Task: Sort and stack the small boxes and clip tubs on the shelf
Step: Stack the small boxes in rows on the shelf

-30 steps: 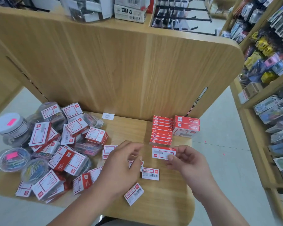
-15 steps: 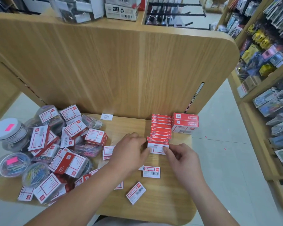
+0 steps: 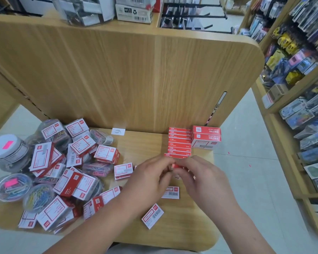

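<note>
A row of small red boxes (image 3: 179,143) stands on edge at the back right of the wooden shelf (image 3: 145,142). Two bigger red boxes (image 3: 206,137) are stacked to its right. My left hand (image 3: 149,180) and my right hand (image 3: 200,178) meet just in front of the row. Their fingertips pinch a small red box (image 3: 177,166), which is blurred and mostly hidden. Loose red-and-white boxes lie flat near my hands: one (image 3: 171,192) under them, one (image 3: 152,216) nearer me, one (image 3: 123,171) to the left.
A jumbled pile of red-and-white boxes (image 3: 72,184) and clear clip tubs (image 3: 11,186) fills the shelf's left half. A white-lidded tub (image 3: 6,148) stands at the far left. A wooden back panel (image 3: 136,79) rises behind. A stocked store rack (image 3: 301,88) stands to the right.
My right hand carried a box to the row's front end, and both hands set it there. Both hands now sit close together just before the row, fingertips on a red box.
</note>
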`<state>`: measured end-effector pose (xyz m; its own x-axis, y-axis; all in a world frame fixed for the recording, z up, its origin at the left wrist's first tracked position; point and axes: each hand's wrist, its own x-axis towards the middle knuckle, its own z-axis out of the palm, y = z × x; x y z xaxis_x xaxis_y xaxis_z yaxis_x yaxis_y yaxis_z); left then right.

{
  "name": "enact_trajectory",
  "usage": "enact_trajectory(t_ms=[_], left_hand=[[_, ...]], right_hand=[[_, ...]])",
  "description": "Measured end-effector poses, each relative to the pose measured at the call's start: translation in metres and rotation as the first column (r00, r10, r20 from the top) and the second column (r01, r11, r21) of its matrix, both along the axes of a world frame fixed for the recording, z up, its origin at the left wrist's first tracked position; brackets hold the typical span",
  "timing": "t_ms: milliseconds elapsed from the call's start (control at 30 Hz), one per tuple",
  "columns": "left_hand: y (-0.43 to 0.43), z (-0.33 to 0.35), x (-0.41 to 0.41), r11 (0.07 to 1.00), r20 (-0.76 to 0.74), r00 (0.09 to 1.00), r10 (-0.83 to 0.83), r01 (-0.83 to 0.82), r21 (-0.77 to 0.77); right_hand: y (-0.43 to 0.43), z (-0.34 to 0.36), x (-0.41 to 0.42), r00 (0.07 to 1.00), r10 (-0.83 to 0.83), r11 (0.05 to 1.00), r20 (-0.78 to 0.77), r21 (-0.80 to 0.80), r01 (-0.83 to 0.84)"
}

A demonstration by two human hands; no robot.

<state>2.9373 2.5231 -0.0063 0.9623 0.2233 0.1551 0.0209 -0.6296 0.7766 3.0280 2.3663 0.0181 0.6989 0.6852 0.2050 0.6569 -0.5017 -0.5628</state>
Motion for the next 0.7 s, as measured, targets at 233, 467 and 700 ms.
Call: enact_trajectory(t_ms=[233, 467, 700], left_hand=[[0.005, -0.001, -0.003, 0.85, -0.233, 0.971, 0.046, -0.16, -0.501], [0.016, -0.015, 0.003, 0.974, -0.205, 0.963, 0.172, -0.136, 0.18], [0.021, -0.019, 0.014, 0.93, -0.264, 0.946, 0.189, -0.086, 0.357]], right_hand=[[-0.009, -0.02, 0.001, 0.837, -0.084, 0.972, -0.54, 0.139, 0.187], [-0.011, -0.043, 0.013, 0.925, -0.223, 0.974, -0.308, -0.109, 0.199], [-0.005, -0.057, 0.016, 0.949, -0.287, 0.954, -0.129, -0.125, 0.272]])
